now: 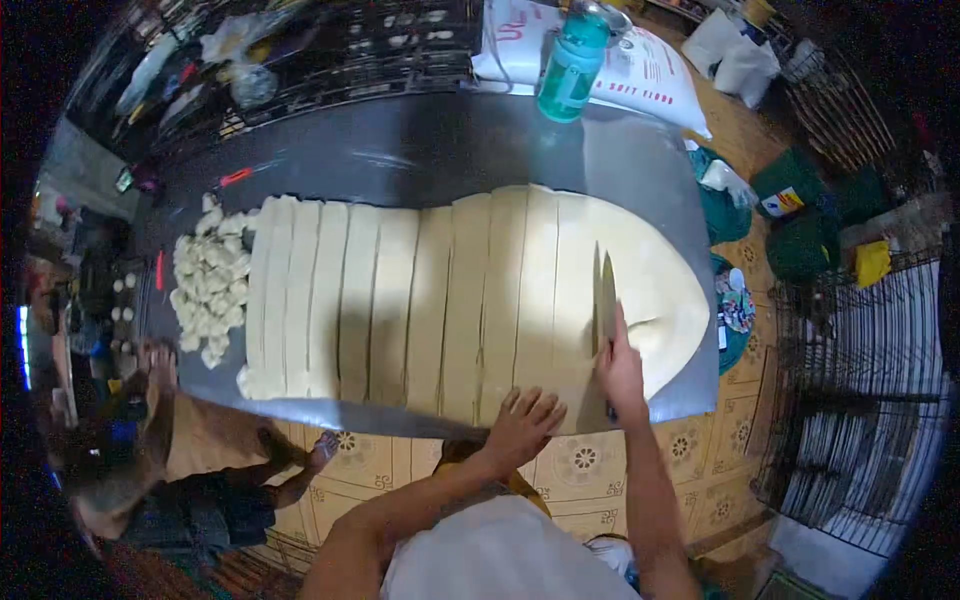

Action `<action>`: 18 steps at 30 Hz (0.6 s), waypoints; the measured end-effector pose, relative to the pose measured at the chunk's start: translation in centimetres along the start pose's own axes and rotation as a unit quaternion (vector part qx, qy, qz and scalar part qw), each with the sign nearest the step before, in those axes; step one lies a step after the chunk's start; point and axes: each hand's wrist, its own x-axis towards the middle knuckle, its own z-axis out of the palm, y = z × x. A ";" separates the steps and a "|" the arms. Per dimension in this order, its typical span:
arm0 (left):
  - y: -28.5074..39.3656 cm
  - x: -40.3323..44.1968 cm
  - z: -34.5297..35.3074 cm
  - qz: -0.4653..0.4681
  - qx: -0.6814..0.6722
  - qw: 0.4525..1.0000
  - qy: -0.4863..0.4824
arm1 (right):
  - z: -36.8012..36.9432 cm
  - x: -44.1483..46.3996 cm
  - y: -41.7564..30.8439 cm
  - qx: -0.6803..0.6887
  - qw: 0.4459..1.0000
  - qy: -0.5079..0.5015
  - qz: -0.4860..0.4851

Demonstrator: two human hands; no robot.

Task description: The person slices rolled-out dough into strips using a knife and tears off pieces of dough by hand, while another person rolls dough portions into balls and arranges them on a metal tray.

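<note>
A wide sheet of pale dough [430, 300] lies across the dark table, cut into long parallel strips over its left and middle parts. My right hand [622, 375] is closed round the handle of a knife [608, 290], whose blade stands in the dough at a cut near the rounded, uncut right end. My left hand [525, 425] rests on the near edge of the strips with its fingers spread, holding nothing. Small dough pieces [212, 285] are heaped beside the sheet's left end.
A green-lidded jar [573, 70] stands at the table's [400, 150] far edge, by a white flour sack [640, 75]. A co-worker [140, 450] is at the left end. Green bins [800, 215] and metal racks [860, 360] stand on the right.
</note>
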 end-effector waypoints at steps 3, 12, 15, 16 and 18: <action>0.0 0.9 -0.5 -0.013 -0.027 0.999 -0.020 | -1.0 11.1 -1.0 -0.080 0.996 0.014 -0.037; 0.4 0.3 2.0 -0.026 0.011 0.999 -0.026 | 2.8 18.3 -0.4 -0.140 0.986 -0.004 -0.092; 0.0 -0.4 3.6 0.010 0.056 0.998 0.036 | -2.4 8.0 -0.4 -0.003 0.984 -0.176 0.001; 0.1 -0.6 3.4 0.008 0.083 0.995 0.049 | -3.2 3.4 -0.6 0.223 0.922 -0.305 0.082; 1.7 -0.1 1.4 -0.006 0.057 0.998 0.023 | 3.9 -5.1 3.6 -0.052 0.992 -0.059 -0.098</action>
